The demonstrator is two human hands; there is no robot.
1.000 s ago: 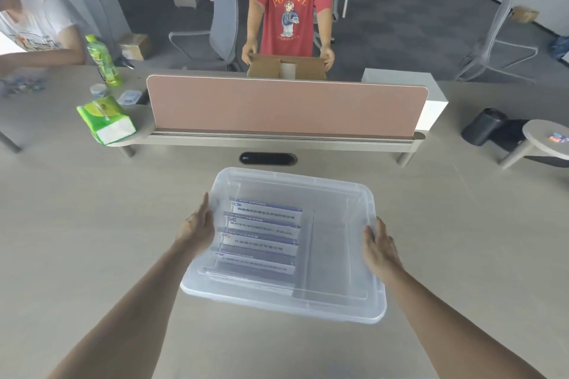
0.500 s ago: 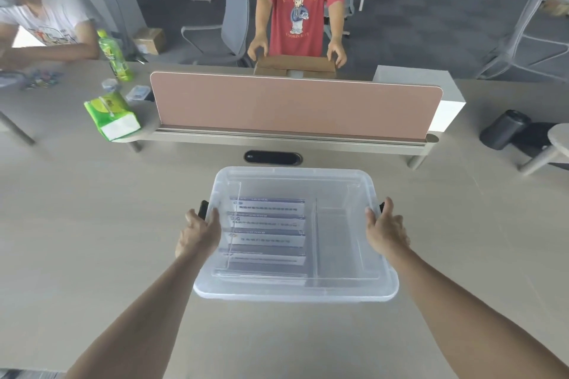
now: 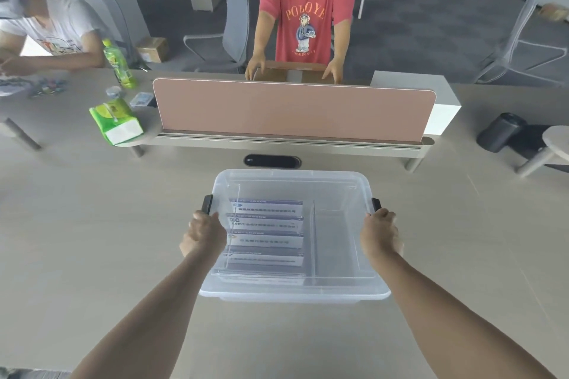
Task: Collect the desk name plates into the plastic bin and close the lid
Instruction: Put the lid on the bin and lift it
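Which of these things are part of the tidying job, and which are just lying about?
Job: clear plastic bin, name plates inside it, black latches, left hand, right hand.
Lying about: green bottle, green tissue pack, pink desk divider.

Pink desk divider (image 3: pixel 292 111), grey carpeted office floor (image 3: pixel 431 40)

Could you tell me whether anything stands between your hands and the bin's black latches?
Nothing visible does: the left hand and right hand hold the clear plastic bin right beside its black latches.
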